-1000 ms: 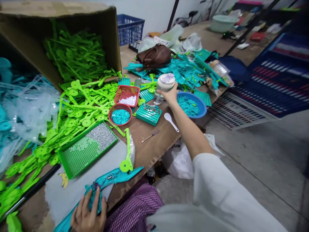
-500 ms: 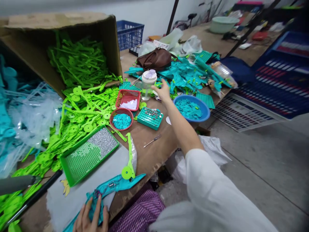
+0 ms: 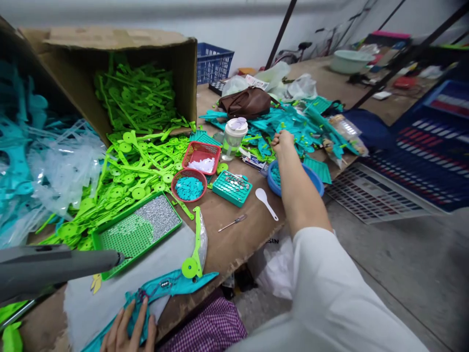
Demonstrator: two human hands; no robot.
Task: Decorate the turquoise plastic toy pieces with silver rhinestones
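My right hand (image 3: 283, 139) is stretched far out over the table, fingers curled down into the heap of teal plastic parts (image 3: 289, 122); from here I can't tell whether they've closed on a piece or just rest on top. My forearm crosses above the blue bowl (image 3: 317, 178), which holds small teal bits, and hides most of it. Just left of that hand stands the clear jar with the pale lid (image 3: 234, 137), upright and apart from my fingers.

My left hand (image 3: 128, 330) is down at the near edge, flat and pressing on a teal piece (image 3: 172, 283) lying on grey cloth, fingers spread rather than gripping. A green round-headed part (image 3: 194, 249) lies across the teal piece's far end.

Between the hands: a white spoon (image 3: 266, 201) and a small screwdriver (image 3: 232, 223) on bare cardboard, a teal tray of little metal discs (image 3: 232, 187), a round red basket of teal chips (image 3: 189, 186), a square red basket with white bits (image 3: 201, 157). Left of those sits a green tray (image 3: 137, 230), and green parts spill from a tipped cardboard box (image 3: 120, 44). A grey tool (image 3: 54, 266) pokes in from the left. A brown bag (image 3: 245, 102) rests beyond the jar.
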